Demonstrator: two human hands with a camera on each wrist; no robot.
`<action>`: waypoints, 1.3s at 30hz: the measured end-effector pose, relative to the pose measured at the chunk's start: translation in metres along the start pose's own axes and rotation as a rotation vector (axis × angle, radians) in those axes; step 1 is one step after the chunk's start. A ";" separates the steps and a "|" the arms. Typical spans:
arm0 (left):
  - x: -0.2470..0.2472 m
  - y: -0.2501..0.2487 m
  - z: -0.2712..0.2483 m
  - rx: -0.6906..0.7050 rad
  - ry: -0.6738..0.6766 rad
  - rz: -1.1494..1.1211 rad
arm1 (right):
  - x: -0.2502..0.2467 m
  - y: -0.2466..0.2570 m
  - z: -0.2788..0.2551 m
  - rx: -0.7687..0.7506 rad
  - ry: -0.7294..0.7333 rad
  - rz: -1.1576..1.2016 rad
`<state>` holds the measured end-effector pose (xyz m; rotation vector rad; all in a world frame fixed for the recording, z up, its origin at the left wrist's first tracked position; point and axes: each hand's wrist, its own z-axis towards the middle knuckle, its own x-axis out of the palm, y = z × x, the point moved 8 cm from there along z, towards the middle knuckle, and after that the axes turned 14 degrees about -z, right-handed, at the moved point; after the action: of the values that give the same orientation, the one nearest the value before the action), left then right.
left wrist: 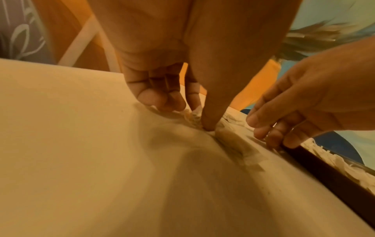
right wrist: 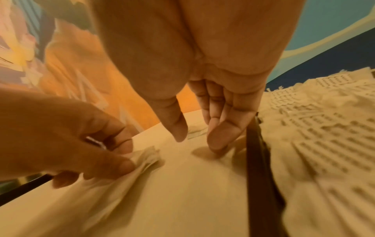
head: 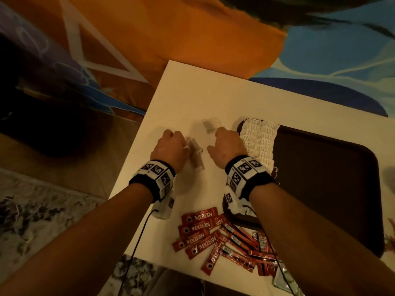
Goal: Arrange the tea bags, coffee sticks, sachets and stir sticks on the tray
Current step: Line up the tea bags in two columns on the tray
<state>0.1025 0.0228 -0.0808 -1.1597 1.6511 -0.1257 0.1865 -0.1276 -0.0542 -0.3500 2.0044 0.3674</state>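
My left hand (head: 173,144) (left wrist: 192,117) pinches one end of a small stack of pale tea bags (head: 195,155) (left wrist: 231,139) lying on the white table (head: 183,99), thumb against curled fingers. My right hand (head: 225,142) (right wrist: 198,139) hovers just beside it with straight fingers pointing down, fingertips at the tabletop and holding nothing. One loose tea bag (head: 210,124) lies just beyond the right hand. The dark brown tray (head: 320,178) sits to the right, with two rows of white printed tea bags (head: 259,142) (right wrist: 324,128) at its left end.
A heap of red Nescafe coffee sticks (head: 203,231) lies on the table near the front edge, below my wrists. A green-white sachet (head: 284,280) pokes out at the bottom right. Beyond the table are orange and blue patterned fabric (head: 192,28) and a floor rug (head: 32,210).
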 end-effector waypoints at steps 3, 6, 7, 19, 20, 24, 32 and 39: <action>0.000 0.000 0.002 0.036 0.013 -0.014 | -0.012 -0.009 0.021 0.068 -0.028 -0.008; -0.004 0.003 0.002 0.045 0.005 -0.017 | -0.017 -0.012 0.039 0.138 -0.034 0.037; -0.006 0.004 0.002 0.052 0.002 -0.021 | -0.018 -0.012 0.043 0.156 -0.037 0.050; -0.017 -0.003 -0.003 0.117 0.017 -0.082 | -0.024 -0.012 0.042 0.139 -0.116 0.291; -0.021 -0.004 -0.005 0.122 0.013 -0.100 | -0.026 -0.015 0.034 0.137 -0.139 0.369; -0.036 -0.009 -0.011 0.160 -0.033 -0.170 | -0.037 -0.037 -0.001 0.107 -0.205 0.537; -0.040 -0.047 -0.024 0.372 -0.091 -0.134 | -0.047 -0.109 -0.063 0.166 -0.211 0.573; -0.013 -0.106 -0.065 0.563 0.032 -0.170 | -0.042 -0.155 -0.119 0.148 -0.211 0.369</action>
<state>0.1160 -0.0516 0.0187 -0.8594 1.4098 -0.6755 0.1707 -0.3131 0.0182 0.1503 1.8700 0.4614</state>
